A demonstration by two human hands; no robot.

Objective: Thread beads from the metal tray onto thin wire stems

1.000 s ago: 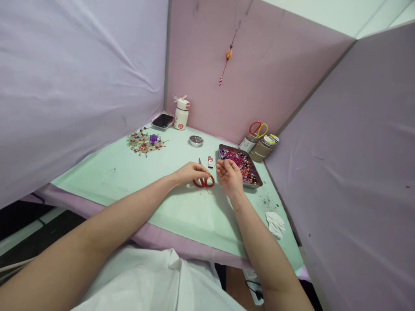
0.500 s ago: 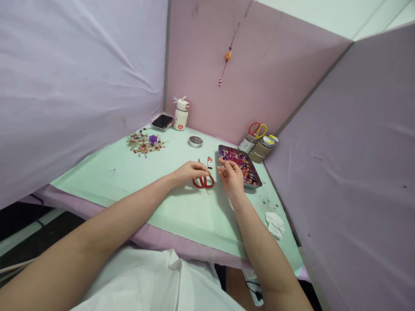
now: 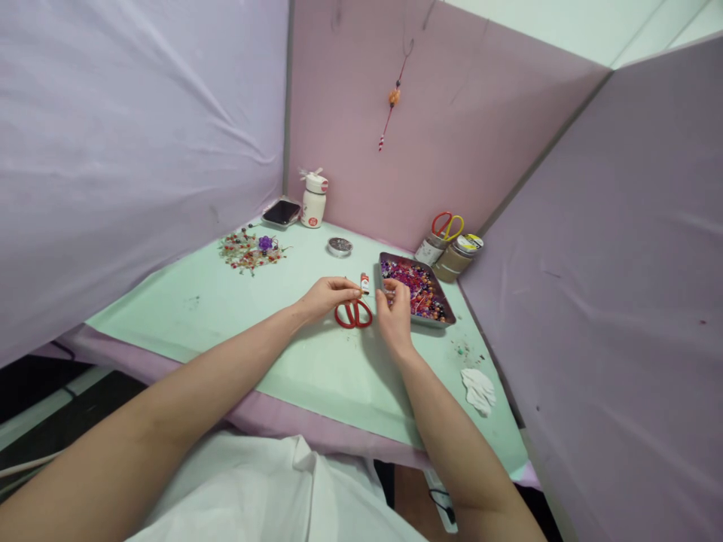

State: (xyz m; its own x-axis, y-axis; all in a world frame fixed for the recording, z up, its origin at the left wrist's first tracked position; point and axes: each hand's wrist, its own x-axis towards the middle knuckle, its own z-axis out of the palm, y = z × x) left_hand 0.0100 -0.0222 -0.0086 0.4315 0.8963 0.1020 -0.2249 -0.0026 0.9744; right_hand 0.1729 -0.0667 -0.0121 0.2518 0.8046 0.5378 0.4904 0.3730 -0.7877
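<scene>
Over the handles of the red scissors (image 3: 355,315), my left hand (image 3: 330,296) is closed in a pinch. A tiny yellowish piece, like a bead, shows at its fingertips; its exact kind is too small to tell. Just right of it, my right hand (image 3: 395,310) has its thumb and fingers drawn together beside the bead tray (image 3: 446,325). Whatever those right fingers hold, if anything, is too fine to make out. Red, purple and orange beads (image 3: 418,286) fill the tray. A red and white lighter (image 3: 364,283) lies just beyond the fingertips.
Strung beads with a purple flower (image 3: 265,243) lie at the left. Behind stand a phone (image 3: 281,212), a white bottle (image 3: 314,203), a round tin (image 3: 340,247) and jars (image 3: 459,260). A white crumpled cloth (image 3: 479,390) lies right. A beaded string (image 3: 394,98) hangs on the wall.
My right hand has turned and drawn its fingers in, moving slightly left. The left fingertips have risen slightly off the scissor handles, with the yellowish piece still in them.
</scene>
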